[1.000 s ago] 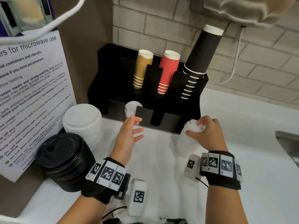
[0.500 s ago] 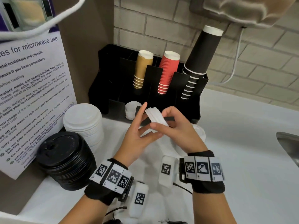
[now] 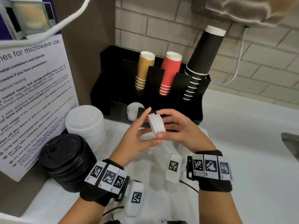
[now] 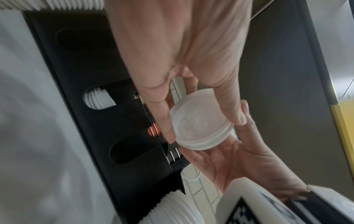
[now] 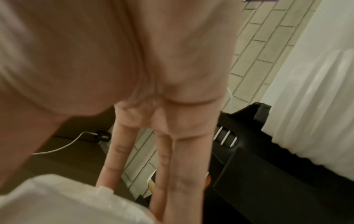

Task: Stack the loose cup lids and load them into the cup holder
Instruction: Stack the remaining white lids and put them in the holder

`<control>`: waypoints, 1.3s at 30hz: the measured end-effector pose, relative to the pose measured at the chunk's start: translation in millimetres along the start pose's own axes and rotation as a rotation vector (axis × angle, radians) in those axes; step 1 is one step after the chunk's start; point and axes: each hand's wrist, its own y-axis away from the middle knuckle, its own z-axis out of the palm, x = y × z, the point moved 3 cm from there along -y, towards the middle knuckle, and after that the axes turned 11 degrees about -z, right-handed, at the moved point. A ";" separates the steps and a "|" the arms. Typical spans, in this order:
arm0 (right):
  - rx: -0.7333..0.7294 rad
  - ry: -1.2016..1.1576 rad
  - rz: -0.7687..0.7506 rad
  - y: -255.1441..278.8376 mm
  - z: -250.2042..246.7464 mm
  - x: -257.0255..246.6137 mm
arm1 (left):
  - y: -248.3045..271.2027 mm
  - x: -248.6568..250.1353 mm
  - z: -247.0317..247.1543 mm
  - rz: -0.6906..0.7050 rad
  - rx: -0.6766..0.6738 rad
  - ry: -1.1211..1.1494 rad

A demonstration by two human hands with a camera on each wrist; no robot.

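Since a second ago the right hand (image 3: 181, 131) has carried a short stack of white lids (image 3: 156, 123) from the bench in front of the cup holder (image 3: 194, 110) to meet the left hand (image 3: 137, 135). The stack now sits on edge just in front of the holder, pinched between both hands: left fingers nearly straight along one face, right thumb and fingers curled around the rim. Uneven squeezing could fan the nested lids apart and drop them.
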 end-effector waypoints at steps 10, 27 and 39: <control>-0.059 0.118 -0.041 -33.1 0.6 -10.1 | -8.0 -8.7 -6.3 0.016 0.076 0.132; -0.228 1.126 0.017 -166.1 53.5 46.8 | -11.4 -24.0 -29.1 -0.040 0.462 0.367; -0.341 1.384 0.030 -164.2 64.5 61.4 | -15.5 -21.6 -32.8 -0.037 0.470 0.367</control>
